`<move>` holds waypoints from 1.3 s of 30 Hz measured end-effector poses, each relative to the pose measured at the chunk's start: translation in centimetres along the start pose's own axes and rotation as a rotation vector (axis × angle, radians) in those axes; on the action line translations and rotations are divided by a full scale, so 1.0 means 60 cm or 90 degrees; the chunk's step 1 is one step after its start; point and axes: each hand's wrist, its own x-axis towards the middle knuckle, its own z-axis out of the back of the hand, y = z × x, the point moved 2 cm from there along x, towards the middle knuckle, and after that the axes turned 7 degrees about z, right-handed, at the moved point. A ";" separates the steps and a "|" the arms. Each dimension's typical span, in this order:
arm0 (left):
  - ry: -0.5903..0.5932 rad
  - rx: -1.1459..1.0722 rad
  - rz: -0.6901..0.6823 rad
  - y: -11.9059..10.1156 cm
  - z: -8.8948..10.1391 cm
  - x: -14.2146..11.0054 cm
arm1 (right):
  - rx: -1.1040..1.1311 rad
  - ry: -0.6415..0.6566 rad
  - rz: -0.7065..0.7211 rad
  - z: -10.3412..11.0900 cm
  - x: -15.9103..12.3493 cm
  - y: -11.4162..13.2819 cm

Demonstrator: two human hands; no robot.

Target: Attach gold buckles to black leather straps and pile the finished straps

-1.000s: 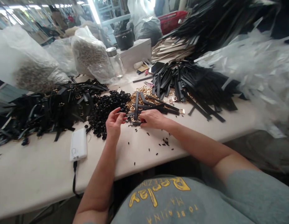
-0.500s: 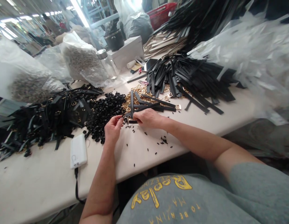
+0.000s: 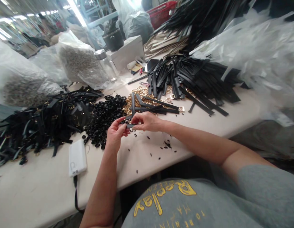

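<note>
Your left hand (image 3: 115,133) and right hand (image 3: 147,122) both pinch a short, flat, black strap (image 3: 130,125); fingertips closed on its ends.

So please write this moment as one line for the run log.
left hand: pinching strap end | right hand: holding black strap | beside: black loops pile | surface: table

Bright, even light falls from ceiling strip lights (image 3: 75,11) glaring white at the top left. The clear plastic bags (image 3: 256,47) on the right wash out, and the wide lens bends and smears the frame's edges.
</note>
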 end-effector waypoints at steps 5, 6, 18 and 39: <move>-0.070 -0.079 -0.069 -0.007 0.011 0.007 | 0.107 0.065 -0.074 0.005 -0.002 0.002; -0.093 -0.102 -0.095 -0.008 0.014 0.008 | 0.200 0.106 -0.105 0.004 -0.003 0.003; 0.168 0.040 0.049 0.023 -0.057 -0.013 | 0.560 -0.250 -0.017 0.017 0.025 -0.021; 0.118 -0.136 0.154 0.007 -0.010 0.002 | -0.223 -0.034 0.193 0.019 0.010 -0.021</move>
